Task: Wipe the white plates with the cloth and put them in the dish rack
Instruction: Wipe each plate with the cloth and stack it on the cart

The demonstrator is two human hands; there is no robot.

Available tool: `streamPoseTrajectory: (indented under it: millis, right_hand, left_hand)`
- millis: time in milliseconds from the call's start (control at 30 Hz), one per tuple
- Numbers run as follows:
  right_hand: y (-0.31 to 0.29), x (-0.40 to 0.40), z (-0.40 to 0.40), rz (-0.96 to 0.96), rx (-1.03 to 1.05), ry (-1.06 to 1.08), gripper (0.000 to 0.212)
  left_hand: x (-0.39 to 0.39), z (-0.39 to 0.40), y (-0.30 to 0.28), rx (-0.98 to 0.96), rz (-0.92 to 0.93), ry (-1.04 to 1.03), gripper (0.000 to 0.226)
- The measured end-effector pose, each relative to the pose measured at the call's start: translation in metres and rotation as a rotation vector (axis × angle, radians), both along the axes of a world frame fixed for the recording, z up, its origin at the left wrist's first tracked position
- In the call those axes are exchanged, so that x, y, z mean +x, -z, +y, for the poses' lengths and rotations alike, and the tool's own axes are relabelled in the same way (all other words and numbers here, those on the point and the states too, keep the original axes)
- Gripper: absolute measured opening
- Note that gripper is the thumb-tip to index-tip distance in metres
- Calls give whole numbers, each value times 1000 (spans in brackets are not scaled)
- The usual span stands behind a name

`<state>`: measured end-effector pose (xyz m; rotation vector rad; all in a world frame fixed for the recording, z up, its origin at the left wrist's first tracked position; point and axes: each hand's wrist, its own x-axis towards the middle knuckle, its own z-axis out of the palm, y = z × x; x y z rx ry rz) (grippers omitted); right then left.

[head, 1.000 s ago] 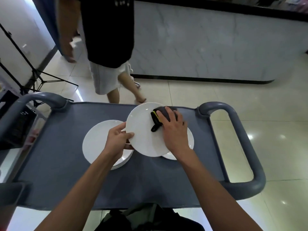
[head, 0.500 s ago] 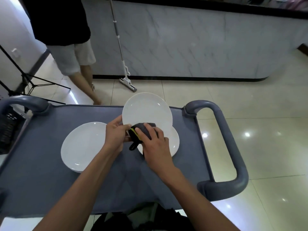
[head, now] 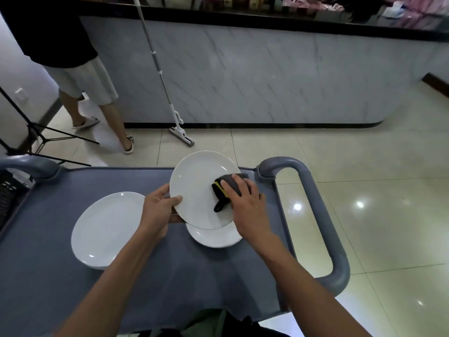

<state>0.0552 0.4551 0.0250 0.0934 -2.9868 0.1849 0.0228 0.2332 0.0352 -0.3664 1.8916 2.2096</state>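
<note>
Grey cart surface (head: 43, 276) carries two plates; above the nearer one, left hand (head: 159, 211) pinches a tilted plate (head: 194, 190) while right hand (head: 245, 199), fingers flat, presses the cloth (head: 220, 193) on it.

Three white plates (head: 194, 188) (head: 107, 229) (head: 213, 235), one cloth (head: 224, 190), one mop (head: 167, 93)

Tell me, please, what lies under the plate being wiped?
Another white plate lies on the cart beneath the held plate; only its near edge shows, the rest is covered.
</note>
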Motion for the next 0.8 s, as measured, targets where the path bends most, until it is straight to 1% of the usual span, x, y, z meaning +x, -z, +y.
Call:
streamPoseTrajectory:
  millis: [67,200,433,600,800]
  right_hand:
    - [-4,-11,6,11,-2,25,79]
    - [-17,-31,7,30,-26,40,75]
    - [-25,-40,-23,79,-79,-108,64]
    - [-24,-31,-34,17,-98,-264,65]
    - [-15,-4,-32,-28,-123,-304,67]
  left_hand:
    - [2,3,1,-3,0,33,44]
    - [6,11,2,-11,-2,104,43]
    - [10,16,3,-16,-8,142,44]
    - [10,13,3,-7,4,96,49]
    - [8,6,2,16,36,26,47]
